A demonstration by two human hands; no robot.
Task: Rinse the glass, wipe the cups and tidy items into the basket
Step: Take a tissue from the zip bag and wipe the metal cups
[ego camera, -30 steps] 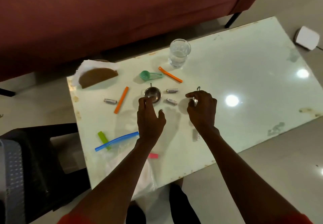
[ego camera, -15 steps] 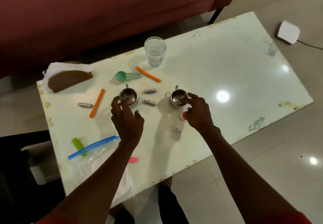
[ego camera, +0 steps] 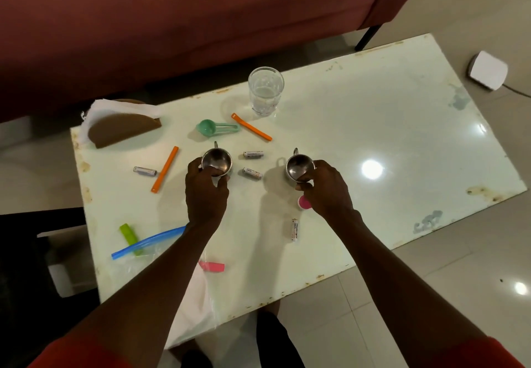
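Observation:
Two small steel cups stand on the white table (ego camera: 373,126). My left hand (ego camera: 205,192) grips the left cup (ego camera: 217,160) from the near side, thumb and fingers around its rim. My right hand (ego camera: 324,192) holds the right cup (ego camera: 298,165) the same way. A clear glass (ego camera: 265,90) with some water stands upright at the table's far edge. A basket is not in view.
Several batteries (ego camera: 253,154), two orange clips (ego camera: 165,169), a green scoop (ego camera: 208,127), a pink cap (ego camera: 304,203), a pink piece (ego camera: 214,266), a zip bag (ego camera: 149,241), a green clip (ego camera: 128,234) and a brown napkin holder (ego camera: 123,130) lie around. A red sofa (ego camera: 172,23) stands behind.
Both hands have closed around the two steel cups. The right cup now sits upright in my right hand's grip; earlier the left hand hovered just short of its cup.

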